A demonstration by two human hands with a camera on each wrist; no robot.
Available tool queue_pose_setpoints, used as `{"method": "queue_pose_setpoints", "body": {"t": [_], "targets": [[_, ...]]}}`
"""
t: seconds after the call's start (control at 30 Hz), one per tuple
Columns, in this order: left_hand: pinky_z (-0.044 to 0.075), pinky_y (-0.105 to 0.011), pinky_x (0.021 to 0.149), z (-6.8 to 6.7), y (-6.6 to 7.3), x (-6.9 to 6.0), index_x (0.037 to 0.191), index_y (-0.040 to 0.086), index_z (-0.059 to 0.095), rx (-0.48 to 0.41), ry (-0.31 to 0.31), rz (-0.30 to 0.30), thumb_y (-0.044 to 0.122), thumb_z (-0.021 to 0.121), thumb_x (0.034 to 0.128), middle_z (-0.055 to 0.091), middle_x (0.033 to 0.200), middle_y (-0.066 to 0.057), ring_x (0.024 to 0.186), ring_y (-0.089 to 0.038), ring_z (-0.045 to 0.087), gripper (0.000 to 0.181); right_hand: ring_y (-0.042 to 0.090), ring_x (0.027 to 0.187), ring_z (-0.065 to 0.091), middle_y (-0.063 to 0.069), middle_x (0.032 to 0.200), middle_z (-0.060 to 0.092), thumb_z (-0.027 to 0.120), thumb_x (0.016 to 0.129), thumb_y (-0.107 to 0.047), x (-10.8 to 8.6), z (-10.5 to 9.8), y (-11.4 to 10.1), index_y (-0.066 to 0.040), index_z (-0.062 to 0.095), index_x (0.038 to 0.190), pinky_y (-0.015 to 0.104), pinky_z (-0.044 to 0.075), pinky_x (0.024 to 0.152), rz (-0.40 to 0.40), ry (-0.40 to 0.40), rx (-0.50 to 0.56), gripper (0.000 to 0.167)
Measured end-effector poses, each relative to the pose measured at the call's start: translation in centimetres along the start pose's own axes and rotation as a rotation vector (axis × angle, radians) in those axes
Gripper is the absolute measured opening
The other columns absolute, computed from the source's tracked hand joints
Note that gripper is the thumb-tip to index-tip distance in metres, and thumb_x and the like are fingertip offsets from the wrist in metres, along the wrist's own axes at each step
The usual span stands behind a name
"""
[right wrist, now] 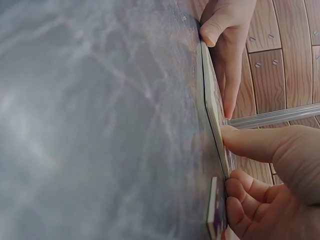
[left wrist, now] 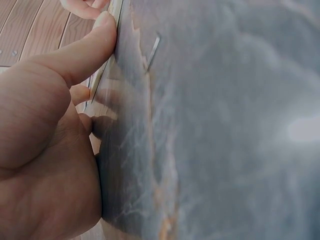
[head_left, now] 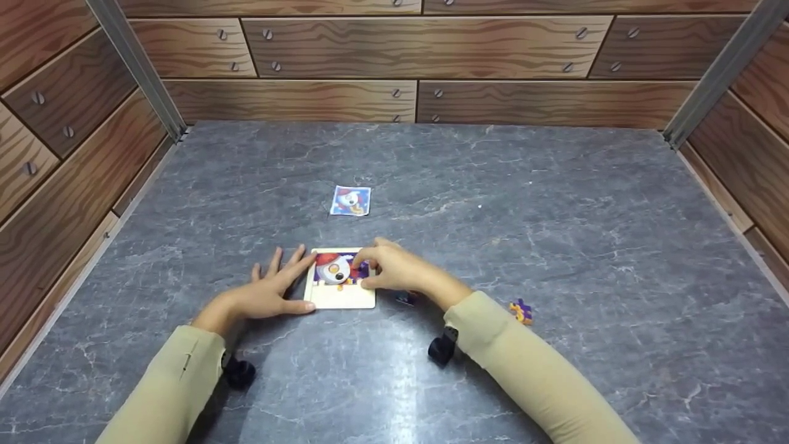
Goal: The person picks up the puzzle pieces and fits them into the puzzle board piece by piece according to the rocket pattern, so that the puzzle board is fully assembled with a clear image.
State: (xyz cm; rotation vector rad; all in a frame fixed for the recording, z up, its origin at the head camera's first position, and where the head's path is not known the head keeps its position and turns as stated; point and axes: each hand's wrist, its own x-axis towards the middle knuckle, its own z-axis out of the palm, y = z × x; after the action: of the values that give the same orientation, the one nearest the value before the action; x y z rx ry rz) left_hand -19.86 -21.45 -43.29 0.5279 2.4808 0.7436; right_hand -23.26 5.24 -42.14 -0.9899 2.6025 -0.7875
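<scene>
A small jigsaw puzzle board (head_left: 340,298) lies flat on the table, its pale frame and bare lower part showing below a white character's face. My left hand (head_left: 271,290) steadies its left side, fingers spread, with index finger and thumb touching the edge. At the right side of the picture, my right hand (head_left: 391,268) pinches a purple and red puzzle piece (head_left: 363,269) between thumb and curled fingers, against the board; the fingers partly hide it. In the right wrist view the thumb (right wrist: 250,142) rests at the board's edge (right wrist: 212,105).
A loose dark puzzle piece (head_left: 405,298) lies beneath my right wrist. Farther right is a purple and yellow piece (head_left: 521,311). A printed picture card (head_left: 351,201) lies beyond the board. Wood-patterned walls (head_left: 419,49) enclose the grey marbled table (head_left: 555,216).
</scene>
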Motion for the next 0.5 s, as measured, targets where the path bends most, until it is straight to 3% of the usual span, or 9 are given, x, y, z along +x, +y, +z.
{"method": "queue_pose_setpoints", "body": {"t": [0.13,0.5], "targets": [[-0.022,-0.06,0.098,0.0,0.0,0.0,0.151,0.029,0.005,-0.007,-0.001,-0.001,0.056,0.059,0.0834,-0.015,0.154,-0.004,0.133,-0.031,-0.029,0.09,0.019,0.08,0.05,0.008,0.091,0.051,0.074,0.079,-0.018,0.0,-0.1,0.1,-0.012,0.067,0.109,0.033,0.043,0.072,0.007,-0.001,0.0,0.032],[-0.022,-0.06,0.098,0.0,0.0,-0.1,0.151,0.029,0.003,-0.016,-0.009,0.011,0.055,0.059,0.0838,-0.016,0.154,-0.003,0.133,-0.031,-0.03,0.09,0.014,0.074,0.058,0.004,0.082,0.063,0.071,0.082,-0.015,-1.0,-1.4,0.6,-0.001,0.065,0.106,0.027,0.049,0.069,-0.051,0.038,0.141,0.028]]}}
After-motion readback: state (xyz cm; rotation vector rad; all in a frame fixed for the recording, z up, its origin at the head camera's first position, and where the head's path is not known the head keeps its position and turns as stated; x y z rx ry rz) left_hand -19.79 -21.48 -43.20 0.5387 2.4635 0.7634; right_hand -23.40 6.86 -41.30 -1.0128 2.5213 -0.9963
